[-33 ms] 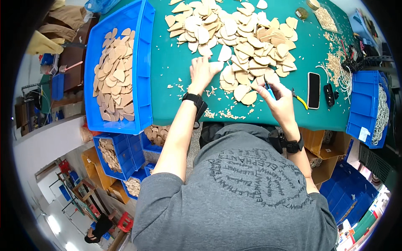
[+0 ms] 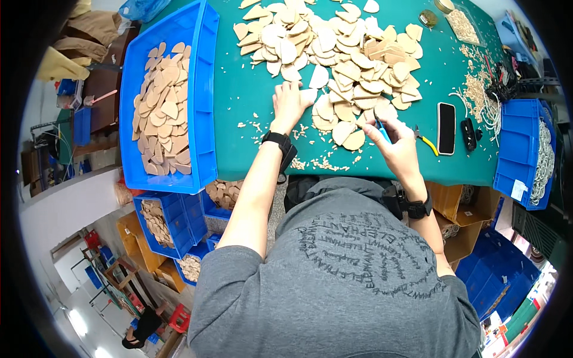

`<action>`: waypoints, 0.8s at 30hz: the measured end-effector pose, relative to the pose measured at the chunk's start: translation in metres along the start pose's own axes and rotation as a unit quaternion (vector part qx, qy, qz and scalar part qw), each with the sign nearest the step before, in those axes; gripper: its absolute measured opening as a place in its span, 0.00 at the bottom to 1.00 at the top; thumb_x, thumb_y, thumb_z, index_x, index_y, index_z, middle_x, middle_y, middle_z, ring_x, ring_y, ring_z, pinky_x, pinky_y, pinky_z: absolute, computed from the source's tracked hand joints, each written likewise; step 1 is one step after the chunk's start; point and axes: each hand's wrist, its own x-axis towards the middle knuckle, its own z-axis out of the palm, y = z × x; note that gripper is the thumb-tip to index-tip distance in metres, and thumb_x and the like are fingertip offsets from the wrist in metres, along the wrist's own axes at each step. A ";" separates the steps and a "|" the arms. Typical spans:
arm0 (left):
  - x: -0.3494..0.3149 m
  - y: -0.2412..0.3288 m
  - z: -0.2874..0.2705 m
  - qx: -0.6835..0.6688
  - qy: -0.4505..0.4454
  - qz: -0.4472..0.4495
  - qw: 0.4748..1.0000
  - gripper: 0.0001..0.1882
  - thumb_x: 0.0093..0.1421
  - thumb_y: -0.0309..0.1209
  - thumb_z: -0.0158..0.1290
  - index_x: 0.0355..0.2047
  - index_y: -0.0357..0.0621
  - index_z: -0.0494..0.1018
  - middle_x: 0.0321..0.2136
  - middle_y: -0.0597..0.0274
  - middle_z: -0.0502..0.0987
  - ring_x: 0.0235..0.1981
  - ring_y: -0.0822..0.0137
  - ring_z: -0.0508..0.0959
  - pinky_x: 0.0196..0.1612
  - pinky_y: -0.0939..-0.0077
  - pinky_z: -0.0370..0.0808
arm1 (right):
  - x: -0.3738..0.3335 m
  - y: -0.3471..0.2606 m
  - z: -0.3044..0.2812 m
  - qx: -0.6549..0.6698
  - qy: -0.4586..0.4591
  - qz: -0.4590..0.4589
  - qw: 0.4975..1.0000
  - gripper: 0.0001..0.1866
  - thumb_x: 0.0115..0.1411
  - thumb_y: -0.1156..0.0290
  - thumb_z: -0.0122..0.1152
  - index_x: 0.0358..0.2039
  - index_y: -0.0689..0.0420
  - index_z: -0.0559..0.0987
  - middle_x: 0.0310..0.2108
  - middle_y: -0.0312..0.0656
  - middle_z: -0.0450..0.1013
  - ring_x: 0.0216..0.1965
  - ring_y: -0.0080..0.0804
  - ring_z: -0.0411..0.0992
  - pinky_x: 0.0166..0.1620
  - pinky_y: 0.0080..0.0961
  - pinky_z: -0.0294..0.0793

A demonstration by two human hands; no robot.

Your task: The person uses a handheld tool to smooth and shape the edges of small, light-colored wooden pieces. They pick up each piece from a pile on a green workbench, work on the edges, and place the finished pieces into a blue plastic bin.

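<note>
My left hand [image 2: 290, 106] rests on the green table, fingers spread and thumb out to the right, just left of the pile of flat, pale wooden pieces [image 2: 325, 39]. Nothing shows in its fingers. A rounded wooden piece [image 2: 319, 77] lies just beyond its thumb. My right hand [image 2: 395, 143] is closed around a slim blue tool with a dark upper part [image 2: 382, 129], at the near right edge of the pile. The tool's exact kind cannot be made out. Half-round wooden pieces [image 2: 353, 141] lie left of this hand. Small pale wooden bits [image 2: 322, 163] are scattered before me.
A large blue bin [image 2: 206, 119] of wooden pieces stands at the left. To the right lie yellow-handled pliers [image 2: 428, 145], a phone [image 2: 446, 128] and a black device [image 2: 468, 135]. Beyond them a blue crate [image 2: 514, 149] holds pale cords. More crates stand below the table.
</note>
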 end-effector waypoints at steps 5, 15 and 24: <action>0.001 0.023 -0.033 -0.319 -0.207 -0.094 0.920 0.15 0.58 0.37 0.56 0.43 0.43 0.74 0.38 0.60 0.77 0.38 0.71 0.75 0.45 0.77 0.70 | 0.000 -0.009 0.000 -0.073 -0.036 0.025 0.996 0.19 0.53 0.59 0.68 0.39 0.61 0.79 0.28 0.38 0.77 0.28 0.21 0.72 0.33 0.18 0.71; -0.052 0.106 -0.129 -0.573 -0.259 -0.046 0.777 0.12 0.63 0.33 0.51 0.43 0.39 0.73 0.37 0.67 0.76 0.37 0.78 0.74 0.41 0.84 0.71 | 0.012 -0.030 0.005 -0.142 -0.068 -0.157 0.975 0.22 0.52 0.58 0.68 0.43 0.59 0.78 0.26 0.39 0.76 0.25 0.24 0.71 0.31 0.21 0.71; -0.063 0.113 -0.140 -0.545 -0.210 -0.025 0.812 0.13 0.63 0.32 0.52 0.45 0.38 0.72 0.35 0.68 0.76 0.36 0.80 0.73 0.39 0.84 0.72 | 0.014 -0.029 0.002 -0.136 -0.108 -0.184 0.967 0.22 0.50 0.59 0.70 0.39 0.61 0.78 0.26 0.41 0.74 0.26 0.26 0.71 0.31 0.23 0.71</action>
